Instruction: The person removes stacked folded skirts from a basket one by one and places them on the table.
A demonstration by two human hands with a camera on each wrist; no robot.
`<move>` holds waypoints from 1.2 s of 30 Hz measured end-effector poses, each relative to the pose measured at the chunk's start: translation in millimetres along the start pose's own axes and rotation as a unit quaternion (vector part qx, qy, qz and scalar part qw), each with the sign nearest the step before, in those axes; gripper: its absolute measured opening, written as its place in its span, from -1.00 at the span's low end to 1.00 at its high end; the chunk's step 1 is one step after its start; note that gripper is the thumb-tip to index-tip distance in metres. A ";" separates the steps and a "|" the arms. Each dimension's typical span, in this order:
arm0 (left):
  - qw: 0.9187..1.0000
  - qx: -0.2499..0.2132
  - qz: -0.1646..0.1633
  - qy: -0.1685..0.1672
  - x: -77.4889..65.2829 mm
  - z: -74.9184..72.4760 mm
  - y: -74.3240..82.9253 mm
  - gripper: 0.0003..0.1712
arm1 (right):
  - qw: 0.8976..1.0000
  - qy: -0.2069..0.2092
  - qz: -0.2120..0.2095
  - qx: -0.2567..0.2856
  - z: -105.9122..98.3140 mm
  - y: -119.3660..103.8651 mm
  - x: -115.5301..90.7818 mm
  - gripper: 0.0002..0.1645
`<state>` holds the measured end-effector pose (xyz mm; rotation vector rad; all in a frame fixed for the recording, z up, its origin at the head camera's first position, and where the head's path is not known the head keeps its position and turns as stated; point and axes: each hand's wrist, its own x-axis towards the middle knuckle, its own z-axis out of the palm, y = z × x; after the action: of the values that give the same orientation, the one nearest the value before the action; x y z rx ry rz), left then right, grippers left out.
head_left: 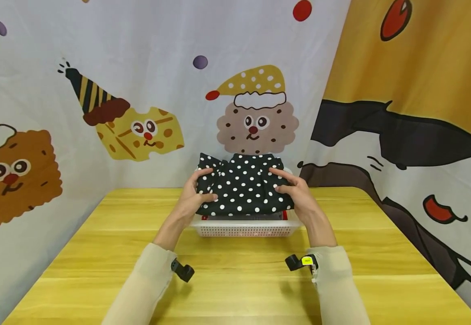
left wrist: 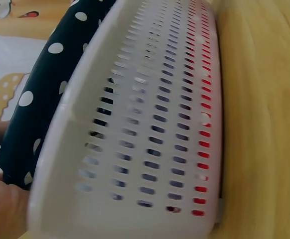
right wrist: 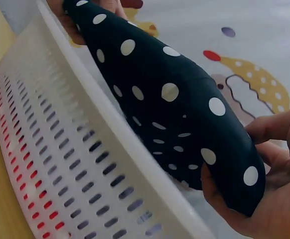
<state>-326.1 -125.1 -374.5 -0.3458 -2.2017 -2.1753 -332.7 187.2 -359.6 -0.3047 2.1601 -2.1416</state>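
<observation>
White perforated plastic basket [head_left: 247,230] mid-frame on the wood-grain counter [head_left: 235,284]; something red [head_left: 285,215] inside shows through its lower slots, not identifiable. Counter surface extends left, right and toward the lower frame edge; far edge meets a printed backdrop [head_left: 158,36]. Black polka-dot cloth [head_left: 245,185], gathered near its left end, is above the basket, rim contact unclear. Hands apart: left hand [head_left: 190,195] clamped on one end, right hand [head_left: 302,196] on the other.

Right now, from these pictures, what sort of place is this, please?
Most likely an indoor tabletop workspace. A yellow wood-grain table stands before a white, cartoon-printed hanging cloth, and a white perforated plastic basket sits on the table. The wider room does not show.
</observation>
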 end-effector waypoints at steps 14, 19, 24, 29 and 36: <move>0.998 -0.021 0.020 0.056 -33.9 -42.1 21.6 -0.18 | 0.997 0.008 -0.075 0.010 57.2 -17.5 -11.5 -0.29; 0.997 -0.030 0.023 0.068 -46.4 -65.4 24.8 -0.22 | 0.995 0.003 -0.101 0.013 83.7 -19.3 -15.3 -0.29; 0.995 -0.038 0.034 0.087 -59.1 -89.6 27.2 -0.23 | 0.993 -0.016 -0.114 0.023 110.9 -19.6 -15.0 -0.26; 0.992 -0.053 0.042 0.111 -69.6 -111.4 27.1 -0.25 | 0.992 -0.034 -0.115 0.042 136.9 -18.9 -11.0 -0.17; 0.986 -0.085 0.063 0.129 -77.9 -144.6 26.0 -0.27 | 0.991 -0.041 -0.108 0.064 172.1 -16.8 -5.3 -0.12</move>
<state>-265.3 -279.1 -359.0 -0.1876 -1.8167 -2.2028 -291.9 19.6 -346.1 -0.6302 2.0165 -2.3208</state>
